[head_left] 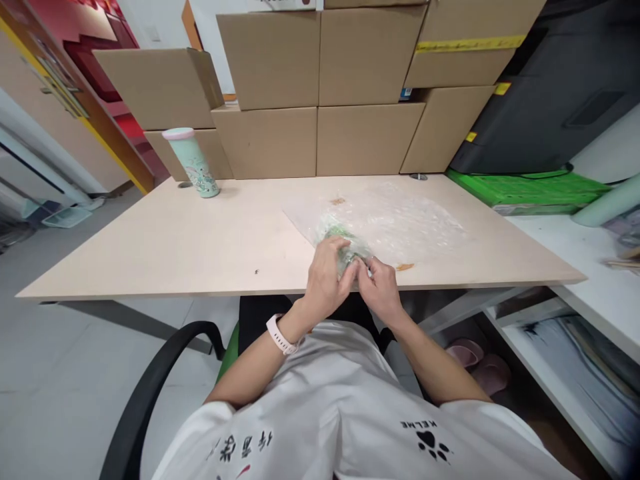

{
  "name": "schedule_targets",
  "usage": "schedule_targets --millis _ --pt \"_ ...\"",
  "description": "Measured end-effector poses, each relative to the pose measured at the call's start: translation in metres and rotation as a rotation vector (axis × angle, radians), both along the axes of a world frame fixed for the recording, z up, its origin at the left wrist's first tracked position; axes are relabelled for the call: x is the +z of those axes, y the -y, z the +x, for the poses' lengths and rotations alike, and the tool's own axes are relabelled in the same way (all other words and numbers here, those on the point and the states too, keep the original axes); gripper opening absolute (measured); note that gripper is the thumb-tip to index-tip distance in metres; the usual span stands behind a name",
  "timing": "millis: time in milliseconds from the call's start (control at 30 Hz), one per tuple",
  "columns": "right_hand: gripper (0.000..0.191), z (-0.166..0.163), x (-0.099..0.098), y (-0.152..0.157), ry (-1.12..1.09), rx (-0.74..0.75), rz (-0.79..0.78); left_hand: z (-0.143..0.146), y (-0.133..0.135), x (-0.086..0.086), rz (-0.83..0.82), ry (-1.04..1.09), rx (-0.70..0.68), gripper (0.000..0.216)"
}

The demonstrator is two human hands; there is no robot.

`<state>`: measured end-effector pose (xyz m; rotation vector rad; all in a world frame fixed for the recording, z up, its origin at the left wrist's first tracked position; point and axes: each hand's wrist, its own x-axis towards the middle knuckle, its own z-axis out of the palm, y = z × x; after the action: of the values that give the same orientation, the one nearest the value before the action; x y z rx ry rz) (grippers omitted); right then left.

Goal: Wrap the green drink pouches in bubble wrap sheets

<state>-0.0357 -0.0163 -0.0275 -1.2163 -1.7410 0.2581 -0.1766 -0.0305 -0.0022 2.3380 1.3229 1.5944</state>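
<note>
At the table's front edge, both my hands hold a bundle of clear plastic wrap (pixel 345 235) with something green showing through it. My left hand (pixel 327 270) is wrapped over the bundle's near left side, a pale pink watch band on its wrist. My right hand (pixel 381 288) pinches the wrap at the bundle's near right, its fingertips meeting my left thumb. What lies inside the wrap is too covered to name. From the bundle, a wide clear sheet of bubble wrap (pixel 410 223) spreads to the back right, flat on the table.
Stacked cardboard boxes (pixel 270 143) line the table's back edge. A mint tumbler (pixel 195 163) with a pink lid stands at the back left. Small orange-brown scraps (pixel 405 267) lie by the wrap. To the right are a green box (pixel 525 190) and a dark case (pixel 550 100).
</note>
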Motion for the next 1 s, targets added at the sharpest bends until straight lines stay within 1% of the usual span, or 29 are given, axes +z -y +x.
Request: schedule_targets --millis 67,133,200,233,333,400,467,500,600,667,733,833,900,1000 --pt "0.042 0.008 0.000 -0.004 -0.025 0.018 -0.025 0.009 -0.005 -0.001 -0.071 -0.046 -0.055 0.030" --pt "0.047 0.017 -0.001 -0.007 -0.028 0.050 -0.061 0.013 -0.009 -0.002 -0.137 -0.099 -0.092 0.032" --pt "0.048 0.026 -0.002 -0.008 0.026 0.047 -0.065 0.013 -0.012 -0.003 -0.183 -0.177 -0.133 0.034" --pt "0.047 0.030 -0.002 -0.007 0.077 0.018 -0.049 0.013 -0.013 -0.004 -0.192 -0.231 -0.155 0.034" --pt "0.045 0.042 0.000 -0.001 0.231 -0.140 0.005 0.015 -0.015 -0.010 -0.167 -0.411 -0.191 0.032" --pt "0.043 0.048 0.003 0.003 0.263 -0.228 0.031 0.018 -0.017 -0.014 -0.132 -0.481 -0.189 0.033" --pt "0.036 0.050 0.007 0.004 0.241 -0.234 0.077 0.022 -0.019 -0.019 -0.092 -0.482 -0.186 0.037" --pt "0.033 0.051 0.008 0.003 0.227 -0.194 0.102 0.023 -0.021 -0.021 -0.076 -0.468 -0.190 0.041" --pt "0.031 0.051 0.005 -0.003 0.228 0.008 0.111 0.025 -0.022 -0.027 -0.056 -0.401 -0.224 0.050" --pt "0.035 0.051 0.000 -0.008 0.257 0.091 0.075 0.024 -0.019 -0.030 -0.076 -0.324 -0.245 0.054" --pt "0.037 0.051 -0.007 -0.012 0.287 0.094 0.061 0.022 -0.014 -0.033 -0.112 -0.204 -0.182 0.059" --pt "0.039 0.051 -0.014 -0.013 0.321 0.067 0.079 0.016 -0.006 -0.037 -0.194 0.010 -0.017 0.069" --pt "0.042 0.049 -0.016 -0.011 0.338 0.069 0.086 0.009 -0.005 -0.039 -0.268 0.157 -0.004 0.067" --pt "0.047 0.043 -0.015 -0.007 0.376 0.117 0.087 -0.003 -0.007 -0.040 -0.399 0.431 -0.055 0.054"
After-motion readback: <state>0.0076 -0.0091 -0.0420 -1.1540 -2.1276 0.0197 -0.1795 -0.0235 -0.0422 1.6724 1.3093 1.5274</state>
